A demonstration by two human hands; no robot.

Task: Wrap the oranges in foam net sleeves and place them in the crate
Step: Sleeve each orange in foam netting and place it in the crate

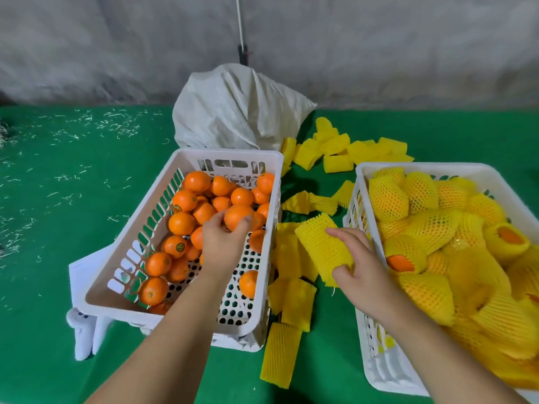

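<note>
two hands worked: left hand (223,243) gripped an orange (237,217); right hand (360,265) pinched a foam sleeve (322,247), long axis running far-left to near-right.

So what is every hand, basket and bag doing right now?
Left hand: closed around one bare orange.
Right hand: gripping a flat yellow foam net sleeve.
White plastic crate on the left: partly full of bare oranges.
White plastic crate on the right: piled with sleeved oranges.
Loose yellow foam sleeves on green cloth: empty, scattered.
White woven sack: slumped behind the left crate.
</note>
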